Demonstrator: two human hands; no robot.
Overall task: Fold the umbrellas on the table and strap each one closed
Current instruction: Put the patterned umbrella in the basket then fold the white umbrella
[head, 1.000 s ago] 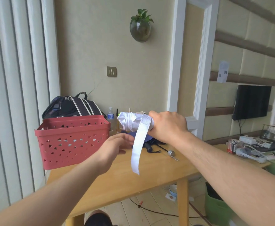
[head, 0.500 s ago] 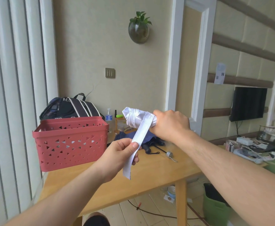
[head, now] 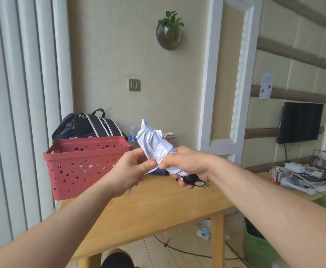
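Flanking the hands' white umbrella [head: 154, 146]: red basket [head: 84, 165], backpack [head: 86, 125].

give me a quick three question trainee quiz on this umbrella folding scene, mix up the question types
1. True or false: the right hand grips the folded white fabric umbrella near its black handle.
2. Multiple choice: what does the left hand pinch? A) the white strap of the umbrella B) the rim of the red perforated plastic basket C) the dark backpack
3. Fill in: the red basket stands on the ______ wooden table, on the person's left side.

Key: 1 true; 2 A; 3 light
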